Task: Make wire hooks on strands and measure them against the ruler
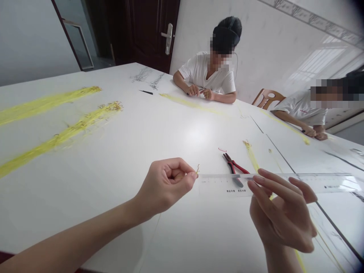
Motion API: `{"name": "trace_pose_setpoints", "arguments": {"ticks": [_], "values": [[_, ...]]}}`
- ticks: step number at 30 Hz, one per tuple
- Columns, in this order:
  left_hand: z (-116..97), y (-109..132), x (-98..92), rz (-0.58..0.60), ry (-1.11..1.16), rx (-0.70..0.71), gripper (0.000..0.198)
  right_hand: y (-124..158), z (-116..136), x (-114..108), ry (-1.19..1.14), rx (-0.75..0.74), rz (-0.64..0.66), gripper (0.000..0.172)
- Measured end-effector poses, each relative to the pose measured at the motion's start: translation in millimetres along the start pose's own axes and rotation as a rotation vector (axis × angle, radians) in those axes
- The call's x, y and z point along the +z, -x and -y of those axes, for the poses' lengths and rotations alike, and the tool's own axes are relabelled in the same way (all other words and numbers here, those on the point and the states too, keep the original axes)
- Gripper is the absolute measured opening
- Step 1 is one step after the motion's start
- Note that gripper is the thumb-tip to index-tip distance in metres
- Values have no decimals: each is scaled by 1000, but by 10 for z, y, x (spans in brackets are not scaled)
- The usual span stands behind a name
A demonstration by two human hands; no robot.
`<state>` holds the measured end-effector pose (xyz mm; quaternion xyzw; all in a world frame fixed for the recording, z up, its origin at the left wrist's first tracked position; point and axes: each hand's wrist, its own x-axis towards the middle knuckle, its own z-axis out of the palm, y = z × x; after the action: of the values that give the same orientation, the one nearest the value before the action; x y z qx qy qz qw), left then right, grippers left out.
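Observation:
Between thumb and forefinger, my left hand point(172, 184) pinches a small reddish fishing hook point(198, 167) with a bit of yellow line at its base. The hook sticks up just past the fingertips, beside the left end of a clear plastic ruler point(210, 185). My right hand point(280, 208) grips that ruler near its middle, thumb and fingertips together, with the other fingers stretched out. Behind and partly under the ruler lie red-handled pliers point(233, 166). A short red piece point(222, 149) lies beyond the pliers. Yellow strands point(251, 155) run toward my right hand, which partly hides them.
Two long yellow bundles point(57, 134) point(48, 105) spread across the left of the white table point(159, 129). Farther back are dark strands point(142, 74) and a black pointed tool point(146, 92). Two people point(207, 76) point(304, 110) sit at the far side, their hands on small work.

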<state>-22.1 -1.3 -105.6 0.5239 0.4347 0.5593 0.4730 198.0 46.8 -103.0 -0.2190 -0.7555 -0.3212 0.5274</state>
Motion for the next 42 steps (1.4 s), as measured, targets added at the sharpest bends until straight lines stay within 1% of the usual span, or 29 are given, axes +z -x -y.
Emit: {"name": "trace_pose_setpoints", "arguments": {"ticks": [5, 10, 17, 23, 28, 36, 42], "values": [[14, -12, -6, -33, -14, 2, 16, 21, -29, 25, 7, -17, -41, 31], [6, -27, 13, -43, -9, 28, 14, 7, -4, 5, 14, 9, 4, 35], [37, -6, 46, -32, 26, 25, 10, -2, -4, 1, 22, -3, 14, 35], [32, -27, 54, -76, 33, 56, 12, 8, -1, 8, 17, 2, 2, 34], [1, -39, 32, -73, -7, 14, 17, -5, 12, 10, 11, 4, 5, 33], [-4, -9, 37, -35, -32, -36, 18, -20, 15, 24, 2, -1, 3, 33], [-19, 8, 59, -68, 7, -65, 17, -2, 2, 31, -16, 4, -16, 27]]}}
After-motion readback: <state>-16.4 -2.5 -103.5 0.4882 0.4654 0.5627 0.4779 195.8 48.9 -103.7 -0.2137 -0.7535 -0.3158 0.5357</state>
